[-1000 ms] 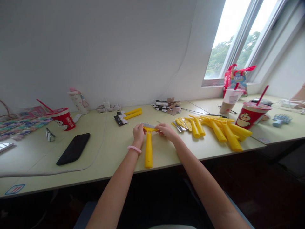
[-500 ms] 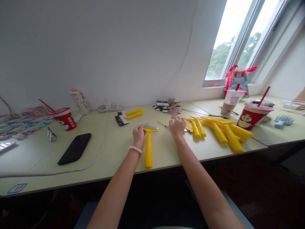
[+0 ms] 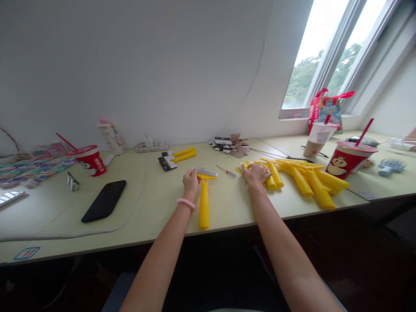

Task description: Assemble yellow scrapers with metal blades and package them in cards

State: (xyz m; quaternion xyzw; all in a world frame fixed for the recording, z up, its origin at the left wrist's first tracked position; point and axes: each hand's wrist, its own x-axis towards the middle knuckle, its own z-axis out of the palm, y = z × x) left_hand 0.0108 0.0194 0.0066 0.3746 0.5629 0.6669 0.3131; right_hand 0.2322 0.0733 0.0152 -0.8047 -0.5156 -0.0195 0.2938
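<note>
My left hand point(image 3: 191, 182), with a pink coil band at the wrist, grips the left end of the head of a yellow scraper point(image 3: 203, 203). The scraper's handle points towards me, and a metallic strip lies along its head. My right hand point(image 3: 256, 173) rests over small flat yellow pieces point(image 3: 241, 167), fingers spread and touching them; the fingertips are partly hidden. A small screwdriver point(image 3: 230, 174) with a clear handle lies on the table between my hands. Just right of my right hand lie several more yellow scrapers point(image 3: 316, 186) in a heap.
Two yellow-handled scrapers point(image 3: 184, 155) on black card lie behind. Cardboard scraps point(image 3: 238, 149) sit near the wall. A black phone point(image 3: 104, 201) and red cup point(image 3: 89, 162) are at left. Another red cup point(image 3: 346, 162) and a milky drink point(image 3: 316, 141) stand at right.
My right hand has moved right, from beside the screwdriver onto the small yellow pieces, leaving the screwdriver in full view. My left hand still grips the scraper.
</note>
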